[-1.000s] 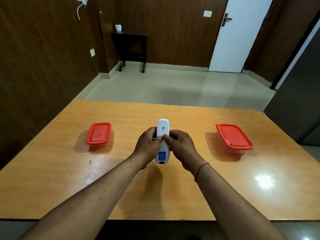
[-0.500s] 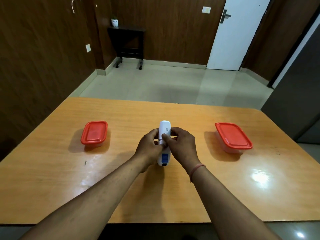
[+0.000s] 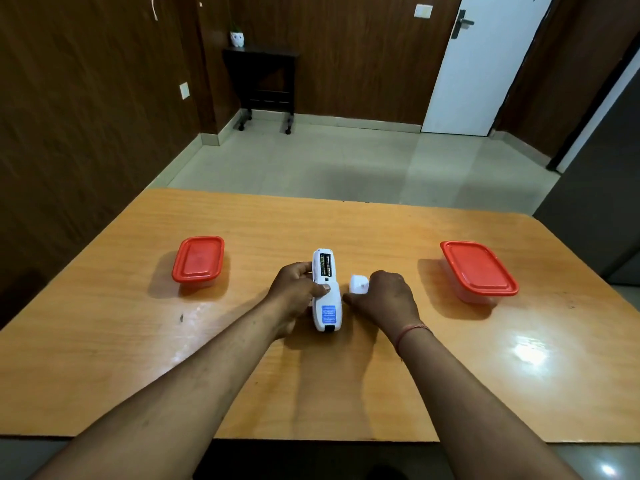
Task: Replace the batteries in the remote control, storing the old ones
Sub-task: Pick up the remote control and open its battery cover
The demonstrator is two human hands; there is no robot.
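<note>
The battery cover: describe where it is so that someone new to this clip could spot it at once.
Start at the orange wooden table and find the white remote control lying back-up at its centre, steadied by the left hand. Just right of it, the right hand holds a small white plastic battery cover. Unlike the two red-lidded containers at either side, it is tiny, white and held.

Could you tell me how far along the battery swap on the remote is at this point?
Done: the battery cover is off the remote control, exposing batteries in the bay. In hand: the right hand holds the cover beside the remote, and the left hand grips the remote. Left: removing the old batteries, storing them, fitting new ones; both red-lidded containers are closed.
</note>
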